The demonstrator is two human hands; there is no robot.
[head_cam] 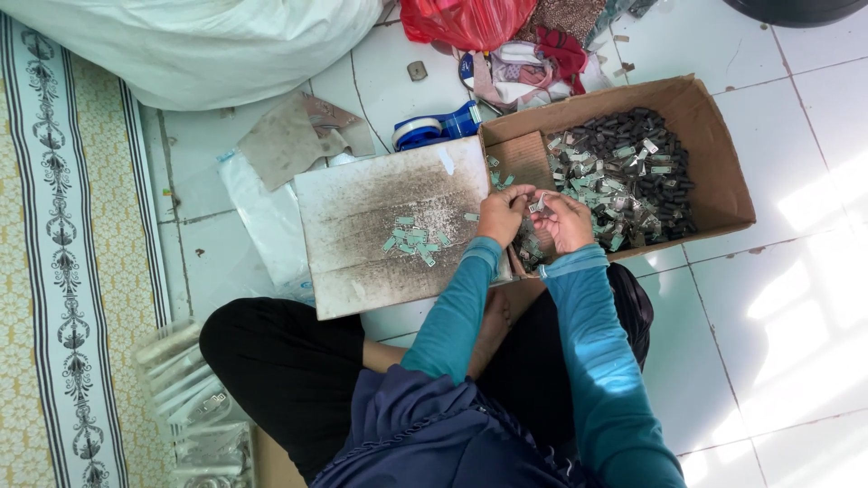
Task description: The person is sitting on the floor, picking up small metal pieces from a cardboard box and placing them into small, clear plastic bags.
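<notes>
Both arms wear long, close-fitting teal sleeves that run from the lower middle of the frame up to the wrists, where each ends in a snug cuff, lightly wrinkled. Over the trunk, at the bottom centre, lies a loose navy-blue top with soft folds. The legs, at lower left and lower centre, are covered by plain black trousers. The hands are bare.
</notes>
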